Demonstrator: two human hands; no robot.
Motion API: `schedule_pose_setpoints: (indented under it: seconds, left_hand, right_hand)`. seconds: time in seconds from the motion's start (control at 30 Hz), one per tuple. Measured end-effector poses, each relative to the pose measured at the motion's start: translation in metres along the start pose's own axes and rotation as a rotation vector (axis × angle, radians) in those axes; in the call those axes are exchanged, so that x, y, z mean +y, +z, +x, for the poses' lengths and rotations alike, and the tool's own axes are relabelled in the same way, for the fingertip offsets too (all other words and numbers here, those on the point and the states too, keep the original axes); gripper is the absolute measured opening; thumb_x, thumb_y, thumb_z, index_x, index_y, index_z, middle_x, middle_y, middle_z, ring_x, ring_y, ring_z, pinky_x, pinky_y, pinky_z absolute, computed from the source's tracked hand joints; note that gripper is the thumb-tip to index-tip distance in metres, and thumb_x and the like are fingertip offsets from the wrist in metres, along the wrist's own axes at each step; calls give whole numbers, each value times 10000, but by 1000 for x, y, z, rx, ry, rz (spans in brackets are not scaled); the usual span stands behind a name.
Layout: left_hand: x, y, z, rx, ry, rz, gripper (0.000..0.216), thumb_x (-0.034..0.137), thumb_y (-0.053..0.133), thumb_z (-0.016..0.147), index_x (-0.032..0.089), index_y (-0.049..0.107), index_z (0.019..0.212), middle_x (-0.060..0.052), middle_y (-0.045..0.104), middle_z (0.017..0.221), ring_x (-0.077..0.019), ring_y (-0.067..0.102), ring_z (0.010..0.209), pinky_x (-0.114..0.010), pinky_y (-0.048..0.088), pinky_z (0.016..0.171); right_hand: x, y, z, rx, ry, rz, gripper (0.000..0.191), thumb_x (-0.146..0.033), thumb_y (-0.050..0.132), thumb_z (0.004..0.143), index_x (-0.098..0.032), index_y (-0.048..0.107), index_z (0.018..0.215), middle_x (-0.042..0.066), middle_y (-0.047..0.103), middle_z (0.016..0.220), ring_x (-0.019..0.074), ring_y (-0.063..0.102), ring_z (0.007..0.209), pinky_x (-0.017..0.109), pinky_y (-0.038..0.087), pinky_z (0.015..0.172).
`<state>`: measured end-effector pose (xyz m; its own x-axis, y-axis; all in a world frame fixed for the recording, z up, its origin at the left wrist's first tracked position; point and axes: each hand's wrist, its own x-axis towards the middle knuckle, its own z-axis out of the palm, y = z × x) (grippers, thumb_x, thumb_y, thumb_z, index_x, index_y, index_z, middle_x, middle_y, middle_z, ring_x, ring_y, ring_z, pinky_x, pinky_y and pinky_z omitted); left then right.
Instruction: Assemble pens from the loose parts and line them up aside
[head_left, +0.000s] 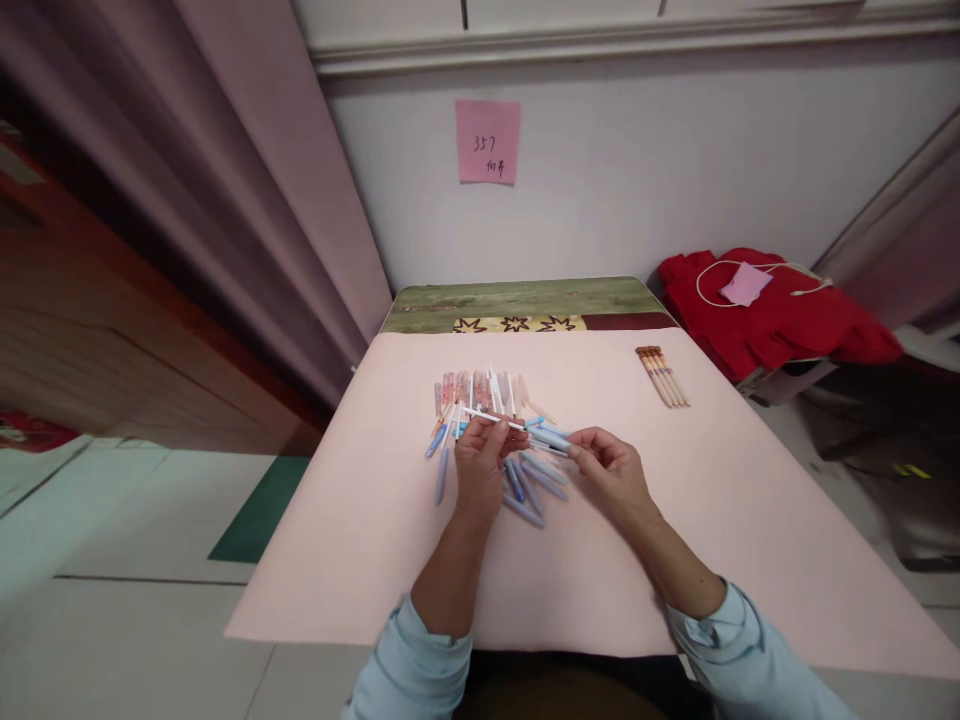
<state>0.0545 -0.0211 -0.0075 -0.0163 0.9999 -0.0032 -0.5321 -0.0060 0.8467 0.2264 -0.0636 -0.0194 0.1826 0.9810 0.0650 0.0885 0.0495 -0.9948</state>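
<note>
My left hand (pixel 482 462) is closed on a thin white pen refill (pixel 487 415), pinched between thumb and fingers and pointing to the left. The fingers of my right hand (pixel 613 468) are closed on the end of a light blue pen barrel (pixel 550 438). Refill and barrel nearly meet between the hands; whether they touch I cannot tell. Below the hands lie several blue pen parts (pixel 523 510). Behind them stretches a row of pinkish and clear pen parts (pixel 457 385), with more white refills among them. My left hand covers part of the pile.
A pale pink sheet (pixel 360 560) covers most of the table. Several brown-topped pens (pixel 663 378) lie side by side at the back right. Red cloth (pixel 787 325) with a white cable is beyond the right edge. A pink note (pixel 487 142) is on the wall.
</note>
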Motion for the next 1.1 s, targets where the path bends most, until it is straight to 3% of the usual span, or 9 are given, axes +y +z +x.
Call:
schedule_pose_setpoints:
  seconds: [0.43,0.8,0.93,1.1]
  left_hand:
    - [-3,-3,1,4,-4,38,245,351,745,741,147,618,785,-56,721,789,-130,657,621,-261,546,594]
    - [-5,0,-2,-34,2,159,258,374,738,743,155,609,784,-45,710,750,-137,642,596,-267,542,562]
    - [-5,-1,-3,-94,2,192,249,383,730,749,162,635,813,-46,709,768,-145,646,618,-276,549,570]
    - [-4,0,-6,-160,54,279,204,362,725,760,174,662,807,-20,676,697,-137,628,593,-262,536,565]
  right_hand:
    - [12,0,2,-44,3,14,291,-451,681,777,-178,679,879,-25,546,594,109,410,519,237,302,494]
    - [6,4,-1,-55,4,16,276,-443,687,769,-180,678,849,-21,556,584,106,427,504,232,325,474]
    - [10,4,-3,-69,-105,-123,260,-439,665,799,-197,683,893,1,613,640,119,482,518,243,388,490]
    - [12,3,-7,-68,-304,-490,222,-428,642,830,-246,693,946,-11,628,625,124,523,520,252,435,559]
